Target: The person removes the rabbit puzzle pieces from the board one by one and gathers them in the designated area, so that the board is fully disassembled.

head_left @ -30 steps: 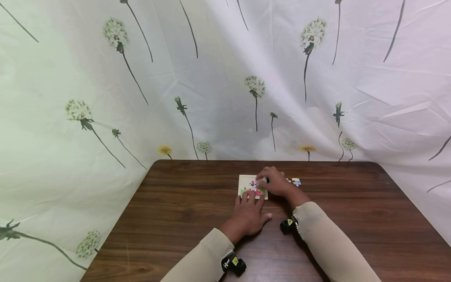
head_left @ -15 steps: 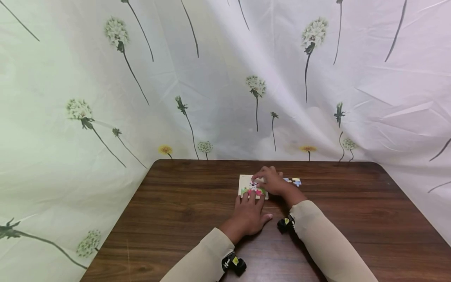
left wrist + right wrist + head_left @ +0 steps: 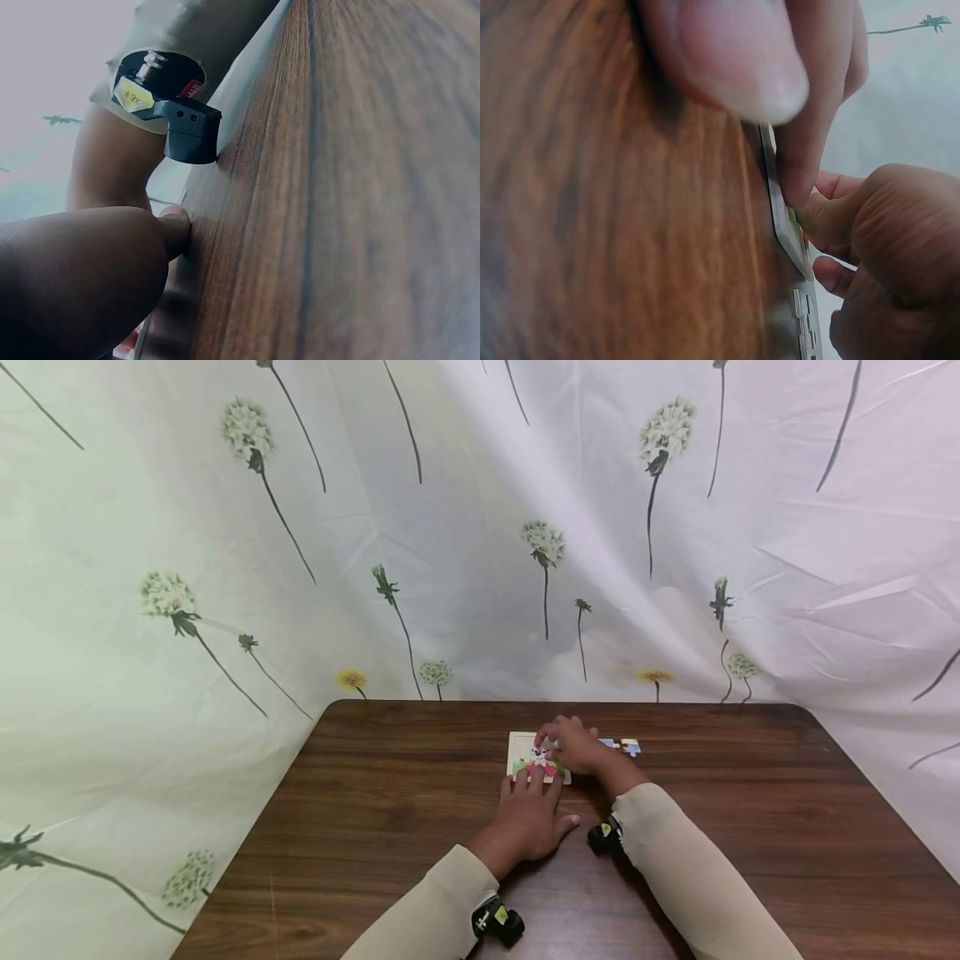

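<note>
A small white-rimmed puzzle board (image 3: 519, 742) lies flat toward the table's far side, showing a white and pink animal picture (image 3: 538, 757) with green beneath. My left hand (image 3: 525, 820) rests its spread, straight fingers on the board's near edge, thumb out to the right. My right hand (image 3: 579, 750) curls over the board's right part, thumb and forefinger pinching a pale puzzle piece that they mostly hide. In the right wrist view, the right hand (image 3: 907, 240) bends at the board's edge (image 3: 781, 225), with the left thumb (image 3: 742, 60) large in front.
Loose blue and yellow puzzle pieces (image 3: 631, 747) lie on the brown wooden table (image 3: 390, 793), right of the board and partly behind the right hand. A dandelion-print curtain (image 3: 480, 568) hangs behind the table. Each sleeve carries a black wrist camera (image 3: 498, 922).
My right hand has shifted slightly left over the board, uncovering more of the loose pieces at its right. The left hand has stayed in place on the board.
</note>
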`<control>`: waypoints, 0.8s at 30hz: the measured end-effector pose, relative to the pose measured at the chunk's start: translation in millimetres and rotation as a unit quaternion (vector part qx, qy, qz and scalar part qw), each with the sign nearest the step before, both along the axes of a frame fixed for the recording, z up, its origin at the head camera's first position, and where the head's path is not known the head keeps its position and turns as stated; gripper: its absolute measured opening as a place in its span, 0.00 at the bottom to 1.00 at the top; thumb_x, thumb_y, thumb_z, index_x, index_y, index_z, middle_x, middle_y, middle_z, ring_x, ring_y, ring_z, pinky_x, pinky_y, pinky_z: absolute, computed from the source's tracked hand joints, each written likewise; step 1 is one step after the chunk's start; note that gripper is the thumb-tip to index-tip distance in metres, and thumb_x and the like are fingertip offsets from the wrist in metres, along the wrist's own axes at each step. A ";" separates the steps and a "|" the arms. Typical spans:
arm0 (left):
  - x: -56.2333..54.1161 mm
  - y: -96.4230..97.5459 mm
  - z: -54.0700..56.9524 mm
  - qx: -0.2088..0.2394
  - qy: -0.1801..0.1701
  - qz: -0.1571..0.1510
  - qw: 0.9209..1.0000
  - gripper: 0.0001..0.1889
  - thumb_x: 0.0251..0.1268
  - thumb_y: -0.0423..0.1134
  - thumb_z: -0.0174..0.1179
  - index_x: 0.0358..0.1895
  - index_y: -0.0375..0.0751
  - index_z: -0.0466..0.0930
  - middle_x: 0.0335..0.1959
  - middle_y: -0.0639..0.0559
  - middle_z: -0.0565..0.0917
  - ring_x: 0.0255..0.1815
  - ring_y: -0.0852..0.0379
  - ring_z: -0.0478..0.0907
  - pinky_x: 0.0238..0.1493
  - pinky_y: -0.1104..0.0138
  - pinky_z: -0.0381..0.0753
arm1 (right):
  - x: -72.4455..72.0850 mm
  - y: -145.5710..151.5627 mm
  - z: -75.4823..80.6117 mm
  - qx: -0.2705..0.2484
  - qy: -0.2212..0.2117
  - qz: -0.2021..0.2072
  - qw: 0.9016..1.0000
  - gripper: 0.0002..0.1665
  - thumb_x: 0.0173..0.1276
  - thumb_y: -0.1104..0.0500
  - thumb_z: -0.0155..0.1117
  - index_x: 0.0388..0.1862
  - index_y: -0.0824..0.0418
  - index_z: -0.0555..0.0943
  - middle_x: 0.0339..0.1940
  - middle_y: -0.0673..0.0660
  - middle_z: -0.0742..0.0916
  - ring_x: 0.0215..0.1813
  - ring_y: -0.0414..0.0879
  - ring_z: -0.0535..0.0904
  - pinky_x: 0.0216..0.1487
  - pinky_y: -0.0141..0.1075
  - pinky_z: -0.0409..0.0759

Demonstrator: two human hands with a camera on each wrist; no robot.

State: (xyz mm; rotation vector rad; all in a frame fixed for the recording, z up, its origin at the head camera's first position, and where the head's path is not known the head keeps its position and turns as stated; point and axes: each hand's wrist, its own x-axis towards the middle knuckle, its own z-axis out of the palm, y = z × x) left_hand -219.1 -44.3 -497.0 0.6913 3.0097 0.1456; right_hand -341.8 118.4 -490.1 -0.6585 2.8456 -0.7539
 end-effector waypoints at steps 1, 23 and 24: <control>0.2 -0.2 0.1 -0.002 0.002 0.000 1.000 0.40 0.84 0.70 0.46 0.87 0.51 0.64 0.85 0.41 0.65 0.84 0.39 0.61 0.80 0.40 0.64 | -0.2 -0.5 0.1 0.002 -0.001 0.000 1.000 0.11 0.82 0.62 0.66 0.54 0.47 0.87 0.62 0.59 0.83 0.66 0.60 0.72 0.70 0.70 0.64; -2.1 -0.2 -3.1 0.011 -0.011 0.000 1.000 0.40 0.84 0.70 0.46 0.87 0.50 0.63 0.86 0.40 0.63 0.85 0.38 0.59 0.82 0.39 0.62 | -3.7 -8.9 7.6 0.012 -0.022 -0.007 1.000 0.11 0.78 0.65 0.69 0.51 0.50 0.84 0.55 0.57 0.87 0.60 0.56 0.77 0.66 0.65 0.66; -2.2 0.1 -2.9 0.010 -0.012 0.000 1.000 0.40 0.84 0.70 0.46 0.87 0.50 0.63 0.86 0.40 0.63 0.85 0.37 0.59 0.82 0.39 0.62 | -3.8 -8.4 7.3 0.010 -0.019 -0.007 1.000 0.11 0.77 0.65 0.70 0.51 0.50 0.84 0.53 0.56 0.87 0.60 0.56 0.77 0.66 0.65 0.66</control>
